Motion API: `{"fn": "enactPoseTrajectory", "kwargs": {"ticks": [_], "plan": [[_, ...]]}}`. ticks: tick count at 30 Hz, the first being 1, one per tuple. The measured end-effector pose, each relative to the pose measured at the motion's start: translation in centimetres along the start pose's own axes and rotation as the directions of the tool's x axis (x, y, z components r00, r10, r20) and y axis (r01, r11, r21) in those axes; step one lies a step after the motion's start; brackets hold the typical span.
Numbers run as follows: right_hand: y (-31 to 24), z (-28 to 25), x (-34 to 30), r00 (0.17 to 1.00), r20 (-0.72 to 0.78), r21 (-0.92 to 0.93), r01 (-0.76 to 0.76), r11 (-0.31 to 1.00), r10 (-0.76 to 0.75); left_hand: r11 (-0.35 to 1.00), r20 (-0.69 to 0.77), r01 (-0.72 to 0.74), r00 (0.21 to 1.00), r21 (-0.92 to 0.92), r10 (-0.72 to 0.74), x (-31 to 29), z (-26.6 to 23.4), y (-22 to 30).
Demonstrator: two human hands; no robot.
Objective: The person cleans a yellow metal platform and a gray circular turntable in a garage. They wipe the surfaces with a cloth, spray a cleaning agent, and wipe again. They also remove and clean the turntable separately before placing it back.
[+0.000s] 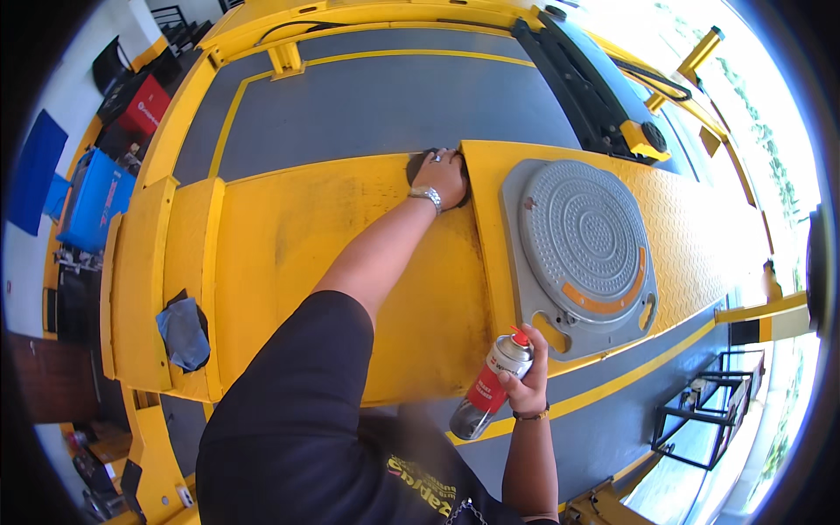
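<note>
- Blue-grey cloth (182,331): crumpled on the yellow platform (289,262), well left of the grey round turntable (584,219).
- Left hand (444,178): curved over a dark cloth (416,166) at the platform's far edge, left of the turntable; cannot tell whether it grips.
- Spray can (484,395): tilted, red nozzle up, on the turntable's near-left side.
- Right hand (527,387): wrapped around the can, index finger near the nozzle.
- Black metal frame (710,404): right of the turntable.

The left arm (372,258) reaches forward, left hand (444,177) back-up and left of the round grey plate (584,226), while the right hand (528,378), fingers curled, is raised near the plate's closer edge.
</note>
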State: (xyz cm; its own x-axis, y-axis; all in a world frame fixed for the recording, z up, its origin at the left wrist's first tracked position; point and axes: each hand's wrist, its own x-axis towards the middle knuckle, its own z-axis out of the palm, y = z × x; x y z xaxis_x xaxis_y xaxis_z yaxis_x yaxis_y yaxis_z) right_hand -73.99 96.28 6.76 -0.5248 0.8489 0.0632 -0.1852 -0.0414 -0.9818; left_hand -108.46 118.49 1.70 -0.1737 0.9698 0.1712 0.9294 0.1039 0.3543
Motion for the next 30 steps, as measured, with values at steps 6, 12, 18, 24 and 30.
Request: {"fn": "enactPoseTrajectory", "kwargs": {"ticks": [6, 12, 18, 24, 30], "plan": [[0.2, -0.4, -0.1, 1.0, -0.019, 0.018, 0.01, 1.0, -0.009, 0.995, 0.091, -0.101, 0.991, 0.024, 0.099, -1.0, -1.6, -1.5], [0.7, -0.9, -0.9, 0.998, -0.05, -0.019, 0.042, 0.999, -0.043, 0.982, 0.087, 0.092, 0.99, 0.166, -0.107, -8.1, -6.3, -9.9], [0.1, 0.0, -0.7, 0.999, -0.046, 0.032, 0.012, 0.999, -0.011, 0.798, -0.128, 0.5, 0.864, 0.336, -0.487, -20.5, -14.6, -29.7], [1.7, -0.8, -0.3, 0.997, -0.055, 0.003, 0.045, 0.999, -0.045, 0.73, -0.184, 0.571, 0.818, 0.376, -0.545, -16.9, -12.9, -26.6], [-0.2, 0.4, -0.3, 0.997, -0.066, 0.079, -0.022, 0.997, 0.027, 0.965, -0.024, 0.118, 0.993, 0.233, -0.116, -11.0, -6.7, -12.4]]}}
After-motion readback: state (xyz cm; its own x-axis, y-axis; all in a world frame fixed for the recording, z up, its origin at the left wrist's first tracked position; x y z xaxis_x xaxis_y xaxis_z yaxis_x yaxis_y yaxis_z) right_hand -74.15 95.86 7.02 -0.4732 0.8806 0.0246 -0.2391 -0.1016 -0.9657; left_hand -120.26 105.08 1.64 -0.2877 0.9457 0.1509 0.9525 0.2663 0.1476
